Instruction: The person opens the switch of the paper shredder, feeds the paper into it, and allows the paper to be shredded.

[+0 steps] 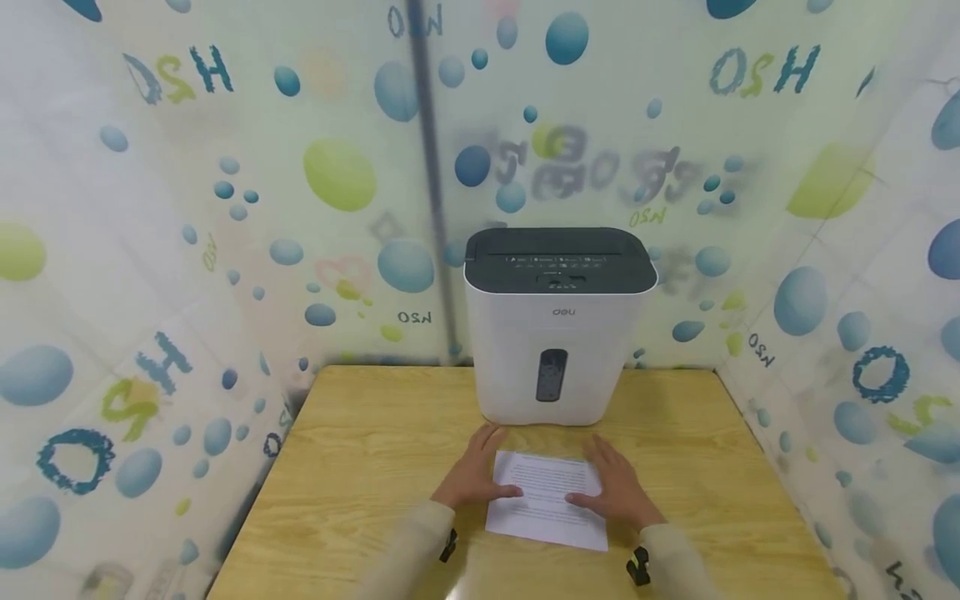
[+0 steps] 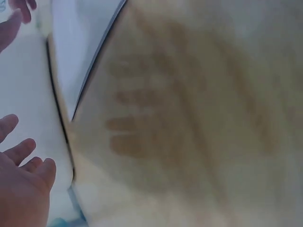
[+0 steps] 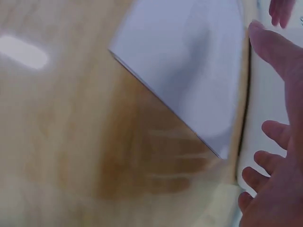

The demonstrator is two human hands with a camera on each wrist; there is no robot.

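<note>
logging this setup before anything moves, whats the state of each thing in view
Left hand: open, fingers spread, at the paper's left side
Right hand: open, fingers spread, at the paper's right side
Paper: flat, printed side up
Shredder: upright, no paper sticking out of its top; power unclear

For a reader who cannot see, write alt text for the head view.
A person's left grip and right grip, both open, frame printed paper on a wooden table. Just beyond stands a white, dark-topped machine marked "deli", before a dot-patterned backdrop.
</note>
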